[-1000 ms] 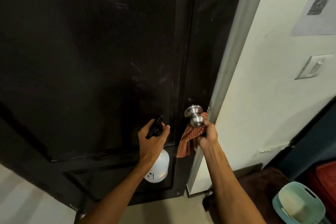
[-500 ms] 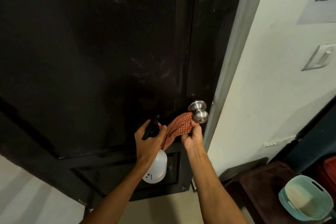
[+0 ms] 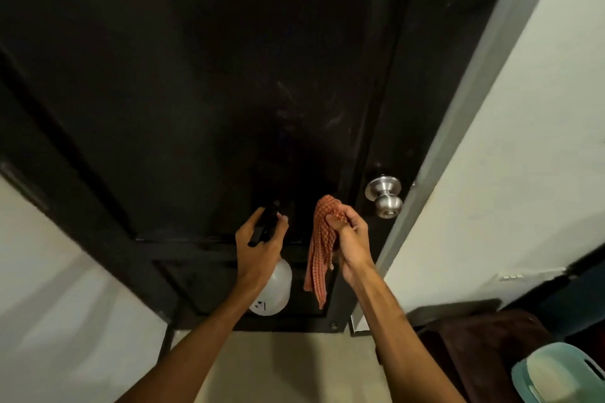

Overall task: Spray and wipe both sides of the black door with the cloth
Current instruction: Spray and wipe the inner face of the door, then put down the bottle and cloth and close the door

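Note:
The black door point(image 3: 203, 82) fills most of the head view, with faint smears on its panel. Its silver knob point(image 3: 384, 196) sits at the right edge. My left hand point(image 3: 260, 247) grips the black trigger head of a white spray bottle point(image 3: 273, 291), nozzle toward the door's lower panel. My right hand point(image 3: 348, 235) holds a bunched orange checked cloth point(image 3: 319, 249) just left of and below the knob. The cloth hangs down in front of the door.
A grey door frame point(image 3: 458, 127) and a pale wall point(image 3: 510, 147) stand to the right. A pale green plastic basket point(image 3: 556, 376) and a dark brown mat point(image 3: 471, 343) lie on the floor at the lower right. Pale floor shows at the left.
My right hand has left the knob and moved left and down with the cloth, which now hangs free. The left hand keeps the bottle in much the same place.

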Action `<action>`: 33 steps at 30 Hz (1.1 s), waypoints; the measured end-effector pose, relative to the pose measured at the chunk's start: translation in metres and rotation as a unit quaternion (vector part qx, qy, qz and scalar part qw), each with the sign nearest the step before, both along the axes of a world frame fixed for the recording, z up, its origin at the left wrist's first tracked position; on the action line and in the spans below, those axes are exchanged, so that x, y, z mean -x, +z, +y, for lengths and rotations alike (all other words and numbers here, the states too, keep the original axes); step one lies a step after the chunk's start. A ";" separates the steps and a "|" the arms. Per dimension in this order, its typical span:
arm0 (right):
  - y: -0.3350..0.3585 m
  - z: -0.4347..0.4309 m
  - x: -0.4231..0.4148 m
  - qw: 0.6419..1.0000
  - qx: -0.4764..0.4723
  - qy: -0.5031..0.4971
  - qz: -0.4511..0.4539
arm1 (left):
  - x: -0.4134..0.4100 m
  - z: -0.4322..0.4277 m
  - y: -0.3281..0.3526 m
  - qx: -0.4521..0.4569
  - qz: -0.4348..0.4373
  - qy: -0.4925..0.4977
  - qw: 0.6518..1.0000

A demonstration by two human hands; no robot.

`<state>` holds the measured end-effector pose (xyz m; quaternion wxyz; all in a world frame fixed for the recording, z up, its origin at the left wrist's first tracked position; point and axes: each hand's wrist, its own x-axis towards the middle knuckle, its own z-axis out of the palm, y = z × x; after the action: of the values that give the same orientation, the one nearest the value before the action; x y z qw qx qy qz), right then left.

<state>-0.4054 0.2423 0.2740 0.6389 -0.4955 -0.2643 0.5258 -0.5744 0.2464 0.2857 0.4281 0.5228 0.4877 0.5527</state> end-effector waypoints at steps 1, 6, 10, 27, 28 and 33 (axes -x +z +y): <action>-0.002 -0.001 0.006 1.000 0.002 0.022 -0.022 | 0.012 -0.006 -0.004 -0.002 0.012 0.018 1.000; -0.031 -0.015 0.053 0.978 -0.002 0.130 -0.162 | 0.078 -0.049 -0.034 0.022 0.020 0.088 0.996; -0.059 -0.033 0.114 0.943 -0.018 0.224 -0.247 | 0.140 -0.096 -0.058 0.066 0.049 0.180 0.980; -0.178 -0.240 0.364 0.738 -0.030 0.573 -0.354 | 0.328 -0.416 -0.212 0.183 0.067 0.429 0.882; -0.200 -0.253 0.375 0.719 -0.034 0.588 -0.369 | 0.333 -0.434 -0.237 0.198 0.065 0.439 0.874; -0.294 -0.283 0.395 0.660 -0.034 0.628 -0.411 | 0.330 -0.473 -0.333 0.232 0.036 0.482 0.844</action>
<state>-0.8002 -0.0408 -0.0204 -0.0003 -0.3552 -0.7661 0.5357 -0.9043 -0.2261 -0.0476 0.1988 0.1273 0.8071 0.5412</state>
